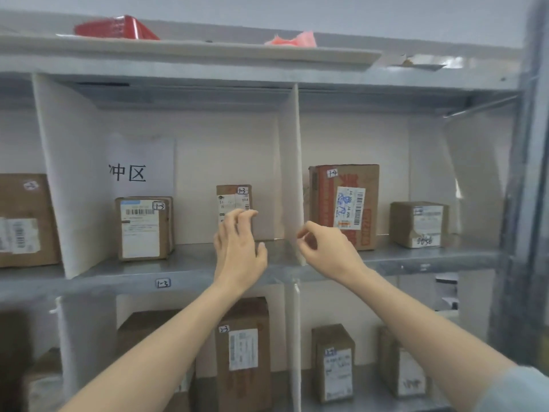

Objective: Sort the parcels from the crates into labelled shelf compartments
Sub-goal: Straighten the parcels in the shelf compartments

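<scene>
Entry: sorting progress, head view.

The shelf (118,272) fills the frame, with two rows of compartments split by white dividers (289,173). No crates are in view, so I cannot count what remains to sort.

Stock already in place, upper row:
- The large printed box (344,203), tagged 1-4, stands right of the middle divider.
- A squat parcel (419,224) sits apart from it, further right.
- A brown box (23,218) stands in the far-left compartment; its tag is unreadable.

The lower row also holds several parcels. One of them, the tall parcel (242,349), is tagged 2-3.

The middle upper compartment holds two items, both tagged 1-3:
- a labelled parcel (142,228) at left;
- the small parcel (234,203) upright at the back right.

Both agree with the 1-3 label (162,283) on the shelf edge, so I judge this placement correct.

Left hand (237,248): raised just in front of the small parcel, fingers (246,214) loosely bent and thumb spread away, gripping nothing. I cannot tell whether the tips touch the box.

Right hand (323,245): by the middle divider, fingers loosely curled, holding nothing.

Judgement: this parcel is delivered. The next step would be fetching another from the crates.
</scene>
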The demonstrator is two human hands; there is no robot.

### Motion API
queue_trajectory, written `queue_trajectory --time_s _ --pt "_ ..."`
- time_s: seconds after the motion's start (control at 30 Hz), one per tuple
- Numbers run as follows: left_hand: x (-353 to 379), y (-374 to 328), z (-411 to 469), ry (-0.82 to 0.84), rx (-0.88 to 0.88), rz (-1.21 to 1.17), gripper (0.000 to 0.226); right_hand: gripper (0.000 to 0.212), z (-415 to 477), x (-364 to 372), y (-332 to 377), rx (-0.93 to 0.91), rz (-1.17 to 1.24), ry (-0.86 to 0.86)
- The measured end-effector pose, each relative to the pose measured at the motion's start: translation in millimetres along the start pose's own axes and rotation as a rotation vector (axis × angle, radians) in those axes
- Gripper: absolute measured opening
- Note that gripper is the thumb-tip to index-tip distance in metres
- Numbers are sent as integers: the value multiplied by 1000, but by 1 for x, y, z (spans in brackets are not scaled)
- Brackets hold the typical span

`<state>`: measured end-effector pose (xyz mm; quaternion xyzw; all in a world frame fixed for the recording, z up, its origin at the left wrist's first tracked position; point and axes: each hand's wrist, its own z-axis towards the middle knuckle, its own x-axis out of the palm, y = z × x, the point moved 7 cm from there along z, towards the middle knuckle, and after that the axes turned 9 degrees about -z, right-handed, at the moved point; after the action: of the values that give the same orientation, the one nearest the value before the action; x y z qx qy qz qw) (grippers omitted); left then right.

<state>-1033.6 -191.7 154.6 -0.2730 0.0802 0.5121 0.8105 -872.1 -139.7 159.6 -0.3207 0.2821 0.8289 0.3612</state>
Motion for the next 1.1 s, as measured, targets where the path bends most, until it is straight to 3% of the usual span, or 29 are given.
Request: queue_trajectory --time_s 0.27,0.4,0.57,0.77,0.93,1.1 --pt "50 -72 -8 115 50 -198 28 15 -28 -33 -66 181 -100 23" --pt "87 -117 -5 232 108 -294 28 12 -25 -41 -102 218 -138 48" --pt "139 -111 5 392 -170 -244 35 20 -14 -35 -151 193 -151 111" --pt "182 -89 16 383 -487 -135 30 26 23 -9 -196 103 -53 210" --pt "200 -82 19 356 -601 -83 32 32 42 8 -206 -36 20 240" --pt "208 -77 19 355 -687 -40 52 35 47 18 -213 -105 58 264"
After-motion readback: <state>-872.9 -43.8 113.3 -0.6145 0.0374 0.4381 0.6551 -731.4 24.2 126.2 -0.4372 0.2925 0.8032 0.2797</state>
